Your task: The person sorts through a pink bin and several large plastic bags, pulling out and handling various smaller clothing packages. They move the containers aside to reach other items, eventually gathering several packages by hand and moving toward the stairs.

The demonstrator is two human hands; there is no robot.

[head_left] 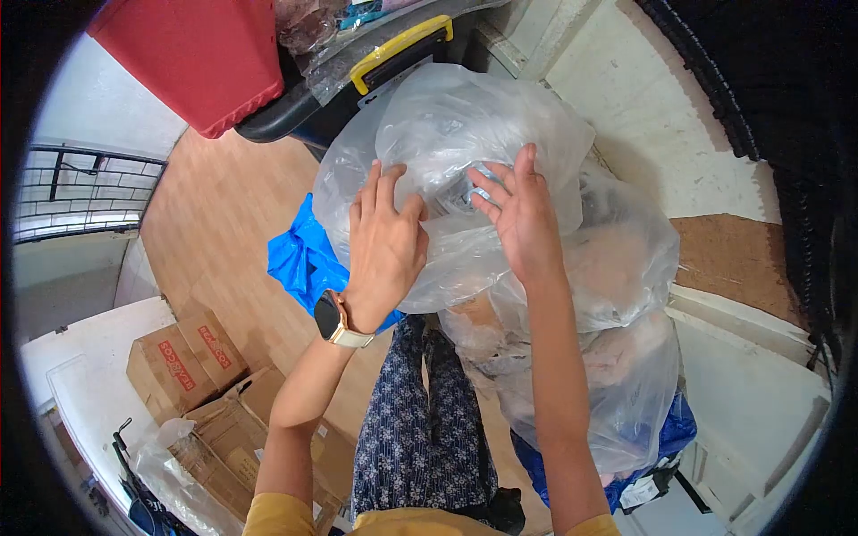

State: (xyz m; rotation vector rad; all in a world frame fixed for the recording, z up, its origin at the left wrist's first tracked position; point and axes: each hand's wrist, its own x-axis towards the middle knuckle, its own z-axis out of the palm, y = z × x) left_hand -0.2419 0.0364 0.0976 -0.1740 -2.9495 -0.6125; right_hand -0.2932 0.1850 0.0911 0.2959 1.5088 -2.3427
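A large translucent plastic bag (456,116) bulges in front of me, with its gathered opening near the middle. My left hand (386,223), with a watch on the wrist, lies over the bag's left side, its fingers apart and bent, holding nothing. On the right side my right hand (518,210) is raised palm inward, fingers spread and empty beside the opening. Something bluish and shiny (483,183) shows between the hands; I cannot make out what it is. More filled clear bags (617,259) are stacked below and to the right.
A blue plastic bag (308,255) lies left of the clear bag. Behind stand a red container (201,62) and a black bin with a yellow handle (402,54). Cardboard boxes (186,362) sit on the floor at the lower left. A white wall panel (760,384) is at the right.
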